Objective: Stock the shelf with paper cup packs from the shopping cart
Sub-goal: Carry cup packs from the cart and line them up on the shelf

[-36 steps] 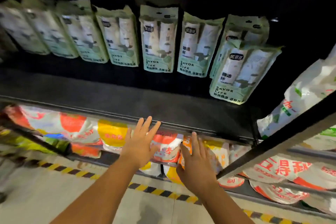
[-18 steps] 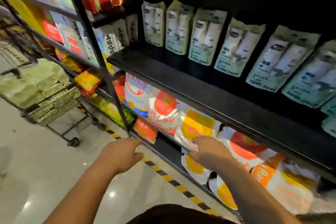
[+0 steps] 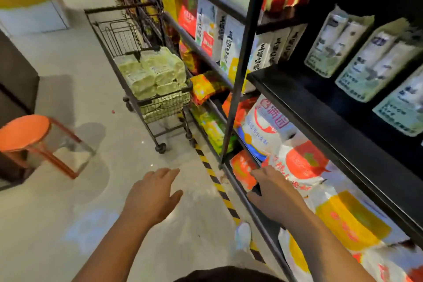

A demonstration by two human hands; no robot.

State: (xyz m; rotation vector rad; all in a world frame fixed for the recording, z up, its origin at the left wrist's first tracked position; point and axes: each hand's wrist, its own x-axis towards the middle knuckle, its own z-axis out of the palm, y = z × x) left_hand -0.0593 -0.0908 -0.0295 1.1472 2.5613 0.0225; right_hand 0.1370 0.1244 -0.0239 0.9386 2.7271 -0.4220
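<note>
**Both hands empty, cup packs split between cart and shelf**

Several pale green paper cup packs (image 3: 153, 73) sit heaped in the shopping cart (image 3: 164, 104), up at about eleven o'clock from the hands, and nobody is touching them. The cart stands on the light floor (image 3: 57, 201), parked just beside the rack, its wire basket full at the near end and bare at the far end.

More cup packs on the shelf (image 3: 338, 46) stand upright in a row along the black shelf (image 3: 320, 117) at two o'clock, leaning back a little, white cups showing through their fronts.

Down low, the left hand (image 3: 153, 199) hangs over the floor, palm down, fingers loosely spread, holding nothing. The right hand (image 3: 274, 194) reaches at one o'clock toward the tier below the black shelf, fingers apart, tips just at a red-and-white bag (image 3: 299, 165); whether they touch it I cannot tell, and nothing is gripped.

Bright yellow, orange and white bags crowd that lower tier. A yellow-and-black striped tape (image 3: 219, 186) runs along the foot of the rack. Off at nine o'clock stands an orange stool (image 3: 25, 130), well apart from the cart.
</note>
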